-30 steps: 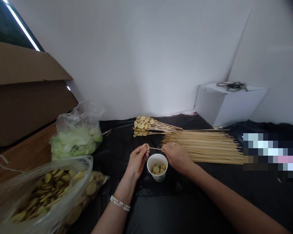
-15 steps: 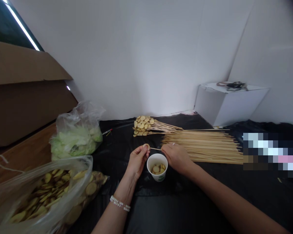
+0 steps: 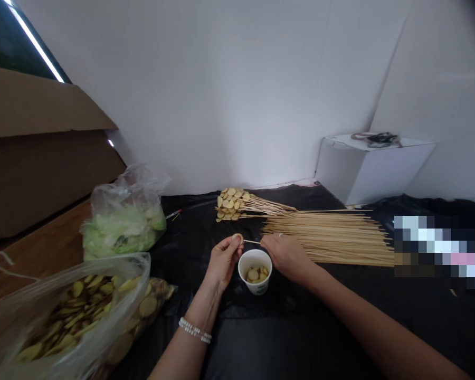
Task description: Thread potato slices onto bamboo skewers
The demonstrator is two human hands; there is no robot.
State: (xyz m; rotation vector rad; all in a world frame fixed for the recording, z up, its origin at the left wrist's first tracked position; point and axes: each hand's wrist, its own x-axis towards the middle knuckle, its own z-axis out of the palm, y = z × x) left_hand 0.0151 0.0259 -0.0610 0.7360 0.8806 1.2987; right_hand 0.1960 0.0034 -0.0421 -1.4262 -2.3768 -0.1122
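My left hand (image 3: 225, 258) pinches a pale round slice (image 3: 237, 239) between thumb and fingers, left of the paper cup. A thin wooden stick (image 3: 252, 241) runs from the slice to my right hand (image 3: 284, 254), whose fingers are closed round it. Below and between both hands stands the white paper cup (image 3: 256, 285), with several slices (image 3: 255, 274) inside. Beyond the hands lies a bundle of skewered slices (image 3: 231, 201), heads to the left. Many bare sticks (image 3: 344, 237) lie side by side to the right, partly behind my right hand.
An open plastic bag of slices (image 3: 83, 306) is at the lower left, and a bag of pale green vegetable (image 3: 124, 227) behind it. A red-tipped pen-like item (image 3: 174, 213) lies nearby. A white box (image 3: 374, 169) stands at the back right, a cardboard box (image 3: 43, 137) at the left.
My right hand has shifted very slightly to the left, toward the slice. Otherwise the scene looks the same.
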